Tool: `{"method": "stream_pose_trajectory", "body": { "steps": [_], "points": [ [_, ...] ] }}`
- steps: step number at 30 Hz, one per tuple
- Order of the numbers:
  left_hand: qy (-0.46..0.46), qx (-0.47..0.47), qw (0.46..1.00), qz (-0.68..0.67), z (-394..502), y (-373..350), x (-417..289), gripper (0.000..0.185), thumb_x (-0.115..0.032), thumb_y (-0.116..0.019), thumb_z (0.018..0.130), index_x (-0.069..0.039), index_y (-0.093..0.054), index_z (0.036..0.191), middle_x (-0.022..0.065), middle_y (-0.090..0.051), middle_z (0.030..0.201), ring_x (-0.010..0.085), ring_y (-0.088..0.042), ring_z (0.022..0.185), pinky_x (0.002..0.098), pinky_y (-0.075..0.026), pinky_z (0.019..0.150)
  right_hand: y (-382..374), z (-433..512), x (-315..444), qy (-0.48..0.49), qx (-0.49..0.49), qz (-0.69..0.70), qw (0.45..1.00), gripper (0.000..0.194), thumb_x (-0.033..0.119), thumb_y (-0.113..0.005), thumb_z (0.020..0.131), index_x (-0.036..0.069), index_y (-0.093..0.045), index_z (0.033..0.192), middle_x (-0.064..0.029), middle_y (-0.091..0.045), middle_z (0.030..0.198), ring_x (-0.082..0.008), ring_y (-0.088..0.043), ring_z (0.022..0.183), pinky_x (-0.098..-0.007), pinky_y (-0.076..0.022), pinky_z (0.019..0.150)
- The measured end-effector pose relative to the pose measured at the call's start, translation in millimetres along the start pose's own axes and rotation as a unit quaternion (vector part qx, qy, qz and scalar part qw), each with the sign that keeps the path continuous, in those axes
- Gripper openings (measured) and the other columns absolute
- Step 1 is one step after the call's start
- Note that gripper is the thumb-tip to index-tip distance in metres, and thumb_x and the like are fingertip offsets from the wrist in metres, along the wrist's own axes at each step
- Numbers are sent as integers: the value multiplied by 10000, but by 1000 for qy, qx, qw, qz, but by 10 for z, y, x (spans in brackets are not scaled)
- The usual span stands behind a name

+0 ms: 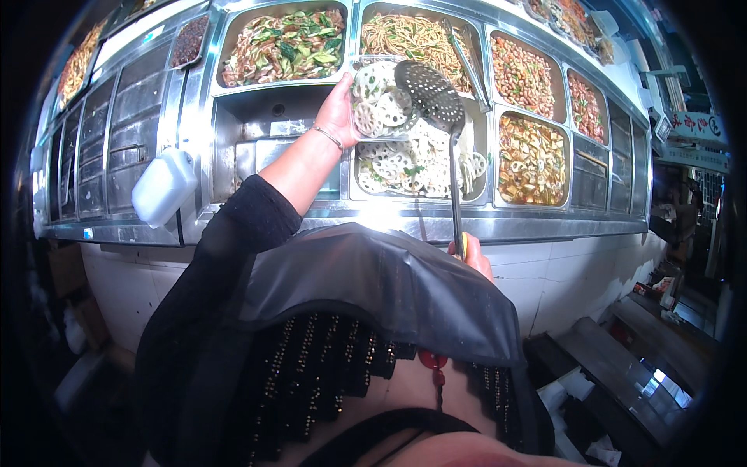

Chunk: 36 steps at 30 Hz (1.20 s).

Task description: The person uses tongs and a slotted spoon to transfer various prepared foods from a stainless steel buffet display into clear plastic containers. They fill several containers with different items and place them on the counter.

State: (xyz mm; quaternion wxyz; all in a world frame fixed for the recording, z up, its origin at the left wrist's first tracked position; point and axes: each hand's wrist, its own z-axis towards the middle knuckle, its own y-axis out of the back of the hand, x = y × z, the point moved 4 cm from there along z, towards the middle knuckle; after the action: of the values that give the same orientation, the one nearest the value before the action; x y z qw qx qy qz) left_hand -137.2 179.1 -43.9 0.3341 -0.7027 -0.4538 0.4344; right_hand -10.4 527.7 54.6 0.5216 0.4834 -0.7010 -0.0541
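Note:
My left hand (340, 114) grips the left side of a clear plastic container (382, 138) with lotus root slices (369, 119) in it. It is held over a steel pan (420, 197) of sliced lotus root (402, 169) with green bits. With my right hand (475, 257) I hold the handle of a perforated steel skimmer (429, 93), near the counter's front edge. The skimmer's bowl overlaps the container's right part, with its dark side facing me; what lies beneath it is hidden. Metal tongs (467, 64) rest on the pan of noodle-like strips (402, 35) behind.
Pans of meat with green vegetables (286, 46), peanuts (522, 76) and a dish in reddish liquid (532, 160) surround the lotus pan. A stack of translucent plastic containers (164, 187) stands at the left. A recessed steel well (274, 146) lies under my left forearm.

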Motion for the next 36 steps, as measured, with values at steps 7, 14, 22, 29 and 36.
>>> {"method": "stream_pose_trajectory", "body": {
  "steps": [7,14,22,29,36],
  "points": [
    [-6,7,1000,-12,15,-13,9,587,-540,-405,1007,-103,-489,1390,124,-613,1312,316,-623,1173,509,-514,969,41,88,7,38,-70,60,995,406,104,-553,938,75,-438,1327,-143,-644,881,-271,-667,804,-335,-511,764],
    [-6,-7,1000,12,-13,-42,7,597,-555,-394,1005,-108,-490,1389,117,-616,1304,321,-615,1181,528,-492,993,-18,144,45,37,-20,32,999,439,97,-552,913,80,-419,1331,-230,-656,904,-405,-678,835,-412,-522,753],
    [-24,-13,1000,-2,-18,-100,-71,612,-573,-378,1004,-107,-492,1384,132,-595,1331,338,-588,1216,539,-466,1020,-9,128,90,4,-50,53,997,439,115,-533,924,64,-404,1341,-248,-657,907,-412,-681,857,-407,-523,770],
    [-36,-54,998,-14,65,-100,-242,631,-590,-365,999,-109,-500,1384,147,-572,1360,354,-550,1251,551,-406,1062,-38,149,3,36,-5,27,999,420,133,-537,937,55,-419,1332,-230,-646,850,-369,-682,812,-402,-514,750],
    [-53,-14,998,-22,158,-102,-278,671,-582,-384,996,-69,-455,1423,166,-564,1373,356,-524,1281,545,-379,1089,-53,227,-24,55,-61,72,994,438,111,-588,918,50,-437,1325,-125,-641,871,-239,-663,751,-335,-530,717]
  ]
}}
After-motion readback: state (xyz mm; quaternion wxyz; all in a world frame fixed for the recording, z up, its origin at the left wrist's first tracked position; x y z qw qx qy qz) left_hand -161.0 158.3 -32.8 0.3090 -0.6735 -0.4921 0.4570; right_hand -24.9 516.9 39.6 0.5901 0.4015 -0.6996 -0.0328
